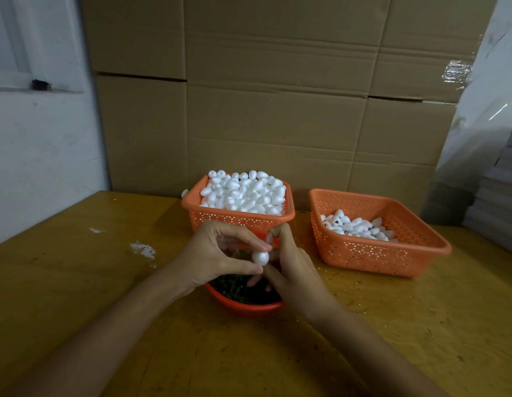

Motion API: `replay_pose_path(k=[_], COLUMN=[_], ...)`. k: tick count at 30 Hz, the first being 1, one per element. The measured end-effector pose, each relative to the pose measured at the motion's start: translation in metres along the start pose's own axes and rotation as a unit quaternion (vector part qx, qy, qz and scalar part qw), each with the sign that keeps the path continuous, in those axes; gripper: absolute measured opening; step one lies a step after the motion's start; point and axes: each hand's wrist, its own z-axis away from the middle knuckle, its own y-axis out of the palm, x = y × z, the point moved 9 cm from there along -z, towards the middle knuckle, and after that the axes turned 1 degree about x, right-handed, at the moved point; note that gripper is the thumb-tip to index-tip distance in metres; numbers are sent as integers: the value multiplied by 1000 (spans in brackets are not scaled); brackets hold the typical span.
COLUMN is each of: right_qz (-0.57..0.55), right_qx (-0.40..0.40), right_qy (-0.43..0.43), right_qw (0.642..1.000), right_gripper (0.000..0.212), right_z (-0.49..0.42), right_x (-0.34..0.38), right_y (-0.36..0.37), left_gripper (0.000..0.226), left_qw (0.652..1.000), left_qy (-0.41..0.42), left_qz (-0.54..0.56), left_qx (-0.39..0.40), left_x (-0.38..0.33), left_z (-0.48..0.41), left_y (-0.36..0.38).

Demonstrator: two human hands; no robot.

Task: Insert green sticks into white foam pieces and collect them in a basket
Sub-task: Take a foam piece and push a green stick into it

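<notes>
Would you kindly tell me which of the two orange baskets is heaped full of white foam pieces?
The left basket, the farther one, is heaped above its rim; the right basket holds only a shallow layer.

The table [77,282] is lying open on the left and near left. A full basket [237,220] and a second basket [378,256] are blocking the far middle and right, with a narrow gap showing between them. A bowl [249,307] is crowding the near middle. Stacked cardboard [277,110] is walling off the far edge.
</notes>
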Motion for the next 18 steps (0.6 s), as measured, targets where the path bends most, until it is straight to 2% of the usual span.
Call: replay_pose_path(k=[18], right_qz=[23], right_qx=[-8], right_qy=[-5], right_qw=[1000], right_gripper=[27], right_z=[1], right_x=[2], right_y=[-3], left_gripper=[34], left_qw=[1000], left_qy=[-10], left_qz=[13], left_qx=[-11], left_x=[0], left_z=[1], left_y=[0])
